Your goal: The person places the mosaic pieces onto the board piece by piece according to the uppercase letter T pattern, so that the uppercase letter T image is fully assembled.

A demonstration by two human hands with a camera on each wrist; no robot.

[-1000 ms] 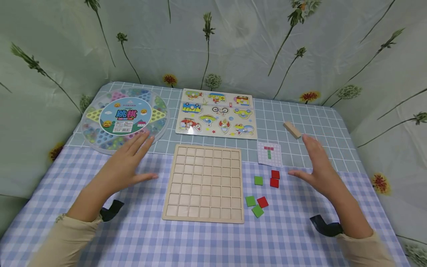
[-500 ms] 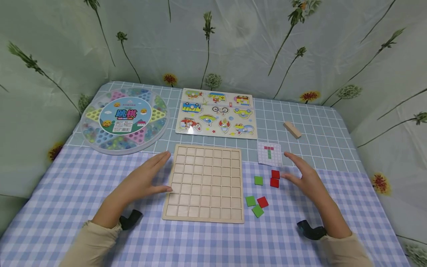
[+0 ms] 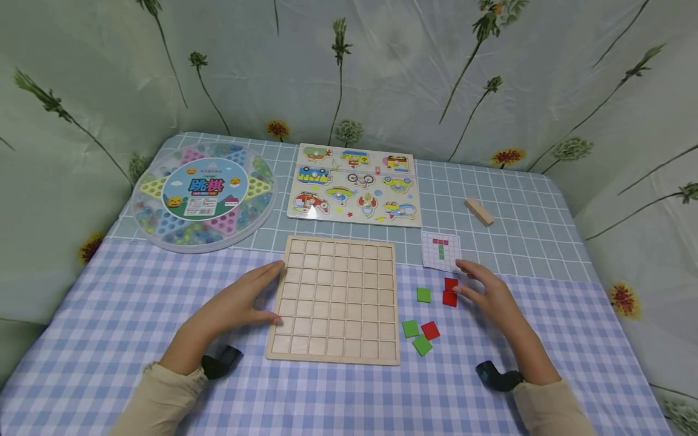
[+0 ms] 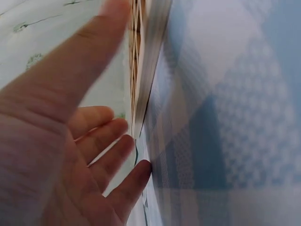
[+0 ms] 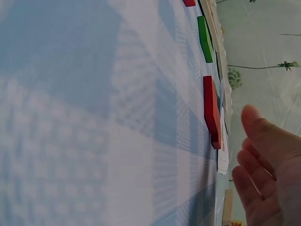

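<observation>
A wooden grid board (image 3: 332, 300) lies on the checked cloth, its cells bare. My left hand (image 3: 237, 306) is at the board's left edge, fingers extended and thumb near the rim; whether it touches cannot be told. Two red tiles (image 3: 449, 299) lie together right of the board, with my right hand (image 3: 491, 298) just beside them, fingers relaxed and holding nothing. Several more tiles lie close by: a green tile (image 3: 423, 295), another red tile (image 3: 431, 330) and two green tiles (image 3: 410, 328). Above them lies a paper card (image 3: 431, 259) printed with a red and green T.
A round Chinese checkers box (image 3: 205, 188) stands at the back left. Behind the board lies a wooden vehicle puzzle (image 3: 354, 189). A small wooden block (image 3: 479, 212) rests at the back right. A flowered curtain (image 3: 398, 79) closes off the table's rear.
Both hands have moved inward and lower: the left from over the checkers box to the board's left edge, the right from near the wooden block to beside the red tiles.
</observation>
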